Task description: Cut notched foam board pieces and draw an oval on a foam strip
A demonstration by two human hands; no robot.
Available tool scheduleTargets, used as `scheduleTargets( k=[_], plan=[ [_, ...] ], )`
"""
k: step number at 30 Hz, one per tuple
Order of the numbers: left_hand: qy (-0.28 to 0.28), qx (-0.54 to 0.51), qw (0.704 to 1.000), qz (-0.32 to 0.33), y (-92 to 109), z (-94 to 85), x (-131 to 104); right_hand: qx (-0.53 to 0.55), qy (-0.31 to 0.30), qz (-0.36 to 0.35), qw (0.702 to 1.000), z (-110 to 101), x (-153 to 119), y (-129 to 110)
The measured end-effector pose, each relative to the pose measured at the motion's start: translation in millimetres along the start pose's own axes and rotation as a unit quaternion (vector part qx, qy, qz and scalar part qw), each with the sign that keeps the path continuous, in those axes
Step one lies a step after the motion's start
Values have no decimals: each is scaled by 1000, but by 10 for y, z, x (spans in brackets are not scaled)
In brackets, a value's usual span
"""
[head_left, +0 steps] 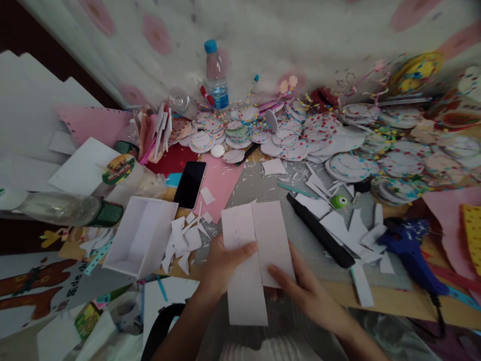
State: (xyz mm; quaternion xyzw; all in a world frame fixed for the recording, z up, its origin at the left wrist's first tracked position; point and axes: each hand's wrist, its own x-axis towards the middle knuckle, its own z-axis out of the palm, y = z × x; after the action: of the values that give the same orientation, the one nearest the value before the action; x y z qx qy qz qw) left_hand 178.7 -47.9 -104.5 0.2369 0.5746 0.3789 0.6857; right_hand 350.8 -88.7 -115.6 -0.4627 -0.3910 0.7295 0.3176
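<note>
Viewed remotely through my head camera, the longer white panel (246,296) is grasped by the left hand (220,263), thumb across its face; the right hand (306,291) grasps the shorter white panel (273,225), thumb likewise uppermost; both panels are held over the near part of the grey cutting mat (259,185), presumably to keep their adjoining edges level; I cannot tell whether they are joined; the black tool (319,230) and blue glue gun (409,255) lie rightward, probably for easy reach.
</note>
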Motion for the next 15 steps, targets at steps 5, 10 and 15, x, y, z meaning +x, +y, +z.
scheduleTargets(
  k=[5,10,15],
  plan=[
    [4,-6,1000,-9,40,40,-19,-5,-5,3,1000,6,-13,-52],
    [2,-13,1000,0,41,39,-29,2,-15,0,1000,5,-9,-2],
    [11,31,999,6,75,-42,-40,-26,-44,-8,999,2,29,14]
  ],
)
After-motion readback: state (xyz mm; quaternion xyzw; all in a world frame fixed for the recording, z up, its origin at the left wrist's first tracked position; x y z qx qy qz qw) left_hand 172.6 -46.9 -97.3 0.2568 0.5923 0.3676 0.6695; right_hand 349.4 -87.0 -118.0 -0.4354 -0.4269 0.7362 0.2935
